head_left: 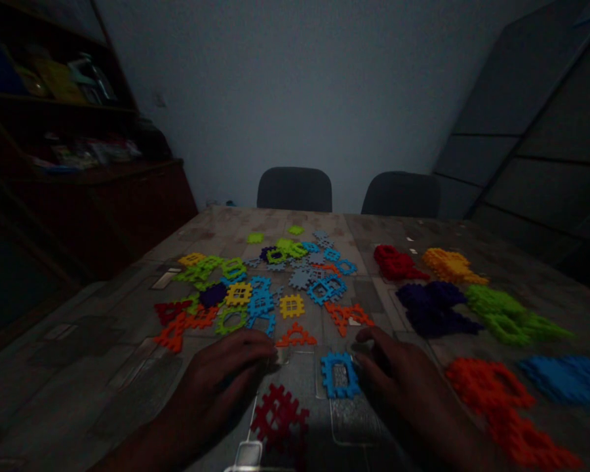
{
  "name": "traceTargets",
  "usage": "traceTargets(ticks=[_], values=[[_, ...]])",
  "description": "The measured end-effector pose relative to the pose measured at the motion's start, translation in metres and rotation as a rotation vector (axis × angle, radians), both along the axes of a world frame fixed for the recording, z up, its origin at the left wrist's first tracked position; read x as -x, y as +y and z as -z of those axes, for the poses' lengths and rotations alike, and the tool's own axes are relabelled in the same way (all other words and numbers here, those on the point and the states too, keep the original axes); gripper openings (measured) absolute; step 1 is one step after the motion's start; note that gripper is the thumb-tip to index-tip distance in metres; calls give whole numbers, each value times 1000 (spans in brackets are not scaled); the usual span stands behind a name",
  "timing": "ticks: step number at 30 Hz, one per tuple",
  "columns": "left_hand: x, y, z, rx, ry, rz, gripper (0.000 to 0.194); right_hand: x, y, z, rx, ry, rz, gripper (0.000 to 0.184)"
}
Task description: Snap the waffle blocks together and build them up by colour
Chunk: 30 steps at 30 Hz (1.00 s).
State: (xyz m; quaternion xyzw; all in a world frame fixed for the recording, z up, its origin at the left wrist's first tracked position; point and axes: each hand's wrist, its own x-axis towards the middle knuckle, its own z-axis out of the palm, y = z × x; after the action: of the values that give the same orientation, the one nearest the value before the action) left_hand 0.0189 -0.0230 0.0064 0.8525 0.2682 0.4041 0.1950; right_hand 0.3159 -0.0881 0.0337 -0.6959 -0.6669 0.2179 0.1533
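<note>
My left hand (231, 377) hovers low over the table, fingers stretched forward and thumb apart, with nothing seen in it. Just to its right lies a dark red toothed building piece (276, 416) with a window grid. Beyond its fingertips sits an orange arched piece (296, 336). My right hand (403, 380) has its fingers curved and apart, leaving a gap beside the thumb. A blue square frame piece (339, 375) lies right by its fingertips; whether they touch it I cannot tell. An orange triangular piece (347, 316) is a little farther off.
Mixed interlocking pieces, among them a yellow window square (292, 306), spread across the table's middle. On the right stand colour-sorted stacks: red (396, 262), yellow (452, 264), purple (435, 308), green (514, 314), orange (489, 383) and blue (568, 378). Two chairs (295, 189) stand behind.
</note>
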Motion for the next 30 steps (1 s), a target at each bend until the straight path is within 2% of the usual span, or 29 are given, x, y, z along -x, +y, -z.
traceTargets(ticks=[4,7,10,15,21,27,30], values=[[12,8,-7,-80,73,-60,26,1,4,15,-75,-6,-272,72],[20,13,-10,-126,82,-112,27,4,5,29,-77,-16,-362,85],[22,17,-13,-123,72,-146,28,4,5,37,-76,-19,-363,84],[25,23,-18,-111,35,-181,25,0,4,34,-45,0,-364,83],[34,35,-22,-38,27,-343,19,0,3,35,-49,-20,-376,89],[37,44,-9,121,108,-373,30,0,3,38,-61,-35,-388,89],[31,49,-3,119,155,-361,33,-2,2,40,-61,-18,-399,91]])
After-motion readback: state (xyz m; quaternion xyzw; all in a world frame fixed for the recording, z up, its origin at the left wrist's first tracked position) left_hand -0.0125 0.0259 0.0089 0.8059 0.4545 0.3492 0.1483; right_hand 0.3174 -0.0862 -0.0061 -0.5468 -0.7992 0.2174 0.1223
